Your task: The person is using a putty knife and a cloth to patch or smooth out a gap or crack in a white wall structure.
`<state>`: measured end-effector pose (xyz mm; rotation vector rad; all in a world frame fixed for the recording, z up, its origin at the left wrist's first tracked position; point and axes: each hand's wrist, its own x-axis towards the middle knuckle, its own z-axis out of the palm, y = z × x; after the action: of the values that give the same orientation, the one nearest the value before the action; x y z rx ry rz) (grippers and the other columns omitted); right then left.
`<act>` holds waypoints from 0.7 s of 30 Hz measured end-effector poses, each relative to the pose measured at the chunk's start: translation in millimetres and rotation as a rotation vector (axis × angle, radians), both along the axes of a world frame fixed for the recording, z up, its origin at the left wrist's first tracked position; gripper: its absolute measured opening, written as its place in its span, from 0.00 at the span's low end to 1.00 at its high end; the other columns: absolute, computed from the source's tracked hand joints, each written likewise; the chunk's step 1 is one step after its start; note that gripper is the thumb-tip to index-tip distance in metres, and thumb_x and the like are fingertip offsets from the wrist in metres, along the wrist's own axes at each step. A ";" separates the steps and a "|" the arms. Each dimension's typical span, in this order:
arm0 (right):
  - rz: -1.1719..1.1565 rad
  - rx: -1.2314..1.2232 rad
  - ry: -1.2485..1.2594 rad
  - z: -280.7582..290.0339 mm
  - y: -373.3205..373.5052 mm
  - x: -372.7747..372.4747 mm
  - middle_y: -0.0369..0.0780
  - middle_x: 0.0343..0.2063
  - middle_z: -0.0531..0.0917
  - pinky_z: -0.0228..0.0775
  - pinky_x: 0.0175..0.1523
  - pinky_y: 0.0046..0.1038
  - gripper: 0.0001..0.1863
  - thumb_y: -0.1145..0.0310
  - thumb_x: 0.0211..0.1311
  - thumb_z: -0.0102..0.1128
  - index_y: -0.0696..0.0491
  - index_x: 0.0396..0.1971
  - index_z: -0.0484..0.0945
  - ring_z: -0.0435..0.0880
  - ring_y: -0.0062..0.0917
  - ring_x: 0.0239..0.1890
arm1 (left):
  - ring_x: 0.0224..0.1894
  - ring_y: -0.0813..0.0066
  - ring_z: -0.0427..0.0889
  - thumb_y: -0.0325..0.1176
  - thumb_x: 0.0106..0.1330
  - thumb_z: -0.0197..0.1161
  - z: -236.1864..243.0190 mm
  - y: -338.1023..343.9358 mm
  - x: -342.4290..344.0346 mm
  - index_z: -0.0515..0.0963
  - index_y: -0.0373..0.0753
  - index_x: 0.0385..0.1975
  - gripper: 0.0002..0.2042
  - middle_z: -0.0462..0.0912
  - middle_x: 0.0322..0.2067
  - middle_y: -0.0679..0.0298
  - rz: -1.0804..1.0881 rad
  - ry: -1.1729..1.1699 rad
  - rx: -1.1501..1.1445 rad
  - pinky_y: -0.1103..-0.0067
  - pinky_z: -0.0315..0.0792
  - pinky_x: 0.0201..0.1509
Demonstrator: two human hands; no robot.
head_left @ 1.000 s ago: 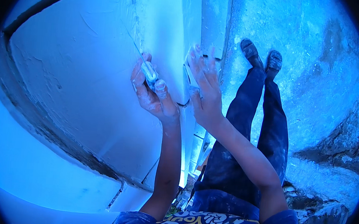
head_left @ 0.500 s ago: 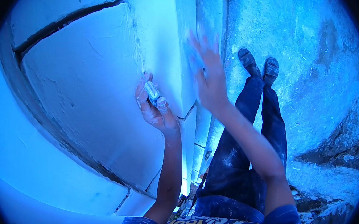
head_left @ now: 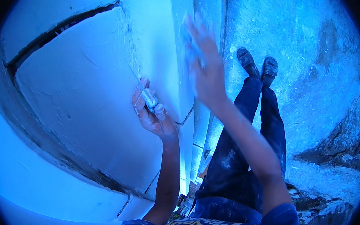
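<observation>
My left hand [head_left: 155, 120] is shut on a small pale-handled scraper [head_left: 149, 98], pressed against the white plastered wall [head_left: 79, 100] near its outer corner. A thin line runs up the plaster from the tool's tip. My right hand [head_left: 205, 70] is raised in front of the wall's corner edge, blurred by motion, with fingers spread and nothing clearly in it. Both hands are smeared with white plaster.
A dark open joint [head_left: 55, 33] curves across the wall at the upper left, and another seam [head_left: 78, 166] runs lower down. My legs and plaster-spattered shoes [head_left: 258, 63] stand on rough ground [head_left: 315, 55]. Rubble and stones [head_left: 328, 213] lie at the lower right.
My right hand has lifted off the wall's corner and swung upward, now blurred. My left hand has kept the scraper on the plaster, shifting only slightly along the wall.
</observation>
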<state>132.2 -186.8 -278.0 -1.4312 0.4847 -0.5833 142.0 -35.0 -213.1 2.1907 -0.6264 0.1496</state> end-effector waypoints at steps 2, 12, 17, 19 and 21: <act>0.039 0.002 0.003 14.0 16.0 -18.7 0.46 0.71 0.67 0.31 0.80 0.48 0.27 0.70 0.73 0.43 0.54 0.71 0.64 0.55 0.40 0.77 | 0.63 0.51 0.73 0.47 0.76 0.54 0.8 5.1 -0.6 0.67 0.41 0.63 0.22 0.69 0.62 0.46 -0.002 -0.003 0.015 0.66 0.69 0.60; -0.036 0.054 0.097 31.1 18.5 -11.1 0.49 0.73 0.63 0.41 0.78 0.51 0.27 0.73 0.72 0.45 0.55 0.71 0.65 0.47 0.49 0.78 | 0.64 0.56 0.69 0.47 0.75 0.55 1.1 -5.5 -3.1 0.66 0.29 0.61 0.27 0.71 0.61 0.46 0.060 0.035 -0.022 0.60 0.62 0.69; 0.036 0.057 0.150 35.4 21.2 -24.1 0.48 0.73 0.63 0.42 0.78 0.51 0.29 0.74 0.69 0.46 0.54 0.70 0.66 0.46 0.54 0.78 | 0.63 0.57 0.70 0.47 0.74 0.54 -0.4 -6.6 -3.1 0.68 0.29 0.59 0.26 0.72 0.60 0.48 0.088 0.028 -0.047 0.61 0.62 0.69; -0.009 0.048 0.139 21.3 -0.6 3.8 0.47 0.72 0.64 0.42 0.78 0.52 0.29 0.75 0.68 0.46 0.54 0.70 0.66 0.46 0.53 0.78 | 0.63 0.56 0.71 0.46 0.75 0.53 2.0 -10.2 -1.9 0.68 0.29 0.59 0.25 0.72 0.60 0.48 0.073 -0.001 -0.009 0.61 0.62 0.69; -0.055 0.042 0.124 22.9 -0.9 2.1 0.47 0.72 0.65 0.41 0.78 0.52 0.29 0.75 0.68 0.46 0.54 0.70 0.66 0.47 0.52 0.78 | 0.63 0.56 0.71 0.47 0.75 0.53 4.0 -12.0 -3.7 0.68 0.29 0.59 0.26 0.72 0.60 0.48 0.078 0.009 -0.015 0.61 0.62 0.69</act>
<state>134.3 -187.8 -255.1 -1.4229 0.6325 -0.5268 138.3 -47.0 -209.1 2.2009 -0.5329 0.1848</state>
